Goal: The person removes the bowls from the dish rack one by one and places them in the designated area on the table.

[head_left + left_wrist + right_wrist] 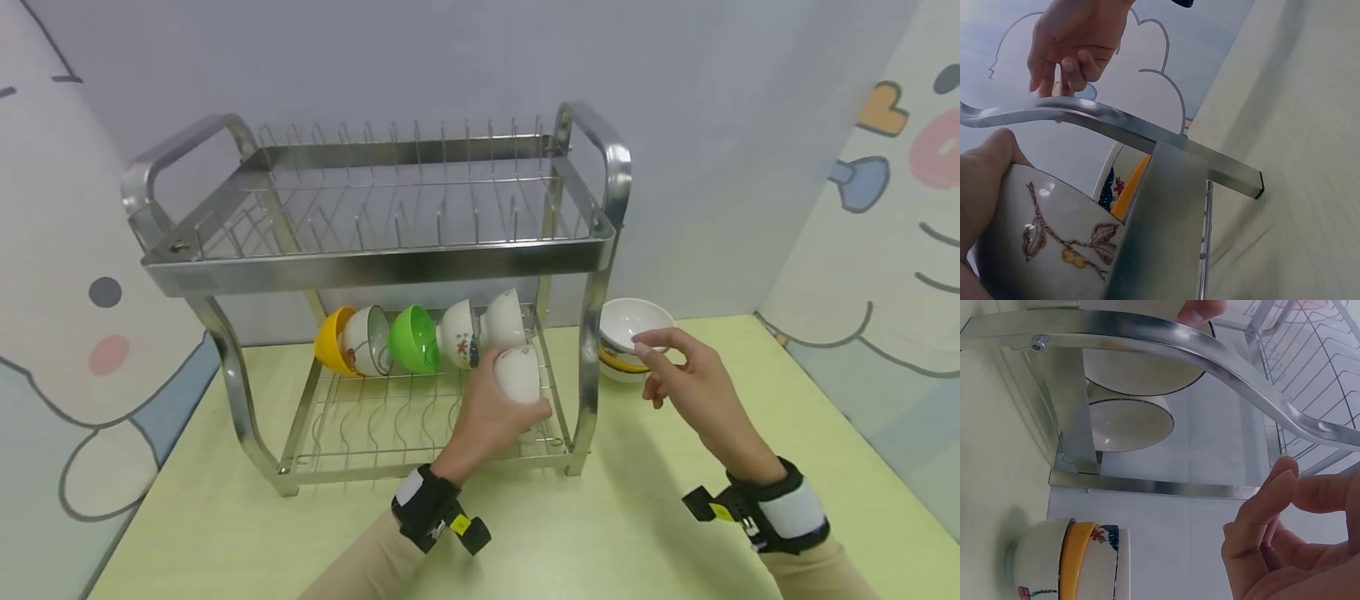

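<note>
My left hand (487, 417) grips a white bowl (519, 377) at the front right of the rack's lower shelf. In the left wrist view a brown branch with leaves decorates that bowl, and the thumb lies along its rim. Behind it a row of tilted bowls stands on the shelf: a yellow bowl (327, 343), a dark-rimmed white bowl (362, 346), a green bowl (411, 340), a flowered white bowl (454, 332) and another white bowl (504, 321). My right hand (697, 387) hovers by a bowl stack (636, 321), fingers loosely bent and holding nothing.
A two-tier metal dish rack (375, 271) stands on the pale yellow-green table (600, 533); its upper tier has upright wire dividers. The rack's right leg (592, 358) rises between my two hands. A cartoon-patterned wall encloses the table.
</note>
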Available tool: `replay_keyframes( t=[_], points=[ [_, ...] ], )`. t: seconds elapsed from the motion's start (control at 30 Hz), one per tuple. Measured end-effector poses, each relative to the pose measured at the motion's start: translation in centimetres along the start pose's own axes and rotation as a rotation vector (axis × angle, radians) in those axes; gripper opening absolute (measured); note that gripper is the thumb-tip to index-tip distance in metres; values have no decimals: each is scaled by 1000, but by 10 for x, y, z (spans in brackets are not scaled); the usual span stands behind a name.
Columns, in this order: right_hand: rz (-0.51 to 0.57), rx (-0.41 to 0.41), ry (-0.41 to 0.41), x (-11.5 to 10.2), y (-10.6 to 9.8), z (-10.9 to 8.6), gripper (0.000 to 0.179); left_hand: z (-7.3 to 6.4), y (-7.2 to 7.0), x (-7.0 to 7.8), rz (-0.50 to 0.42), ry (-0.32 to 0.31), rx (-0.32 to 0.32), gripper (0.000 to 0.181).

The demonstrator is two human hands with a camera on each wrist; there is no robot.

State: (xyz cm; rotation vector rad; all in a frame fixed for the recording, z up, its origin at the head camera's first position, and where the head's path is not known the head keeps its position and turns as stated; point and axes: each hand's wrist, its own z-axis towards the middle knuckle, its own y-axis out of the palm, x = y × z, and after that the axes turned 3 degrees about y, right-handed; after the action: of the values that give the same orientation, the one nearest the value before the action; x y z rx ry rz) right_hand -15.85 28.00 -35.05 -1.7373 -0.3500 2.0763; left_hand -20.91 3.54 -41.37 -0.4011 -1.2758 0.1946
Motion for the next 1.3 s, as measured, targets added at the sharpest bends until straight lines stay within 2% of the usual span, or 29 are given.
replay_keyframes(
  t=[0.13,0.47,0.7,0.77,0.87,0.93,1.03,1.1,1.23,1.3],
  points=[
    [-15,-11,-25,-5,1,-2,30,0,-12,-1,-22,6,19,89],
    [-7,-62,-68,-17,5,-12,25,-11,-40,10,-98,-70,2,88],
    [49,-137,-78,-26,10,-21,18,-26,-51,26,-159,-52,-20,87],
    [69,-156,-99,-29,12,-24,18,-34,-55,40,-168,-62,-32,85],
    [99,-185,-135,-32,16,-29,19,-46,-59,59,-208,-80,-58,80],
    [110,-213,-151,-33,19,-32,20,-53,-61,65,-254,-103,-83,77],
    [115,-267,-174,-31,25,-36,17,-58,-59,56,-362,-113,-129,71],
    [95,-306,-172,-30,30,-39,16,-62,-58,49,-437,-98,-172,68],
    [41,-383,-154,-29,38,-46,16,-71,-58,49,-549,-41,-256,63],
    [26,-409,-137,-28,42,-49,19,-76,-57,50,-579,-33,-279,62]
  ],
)
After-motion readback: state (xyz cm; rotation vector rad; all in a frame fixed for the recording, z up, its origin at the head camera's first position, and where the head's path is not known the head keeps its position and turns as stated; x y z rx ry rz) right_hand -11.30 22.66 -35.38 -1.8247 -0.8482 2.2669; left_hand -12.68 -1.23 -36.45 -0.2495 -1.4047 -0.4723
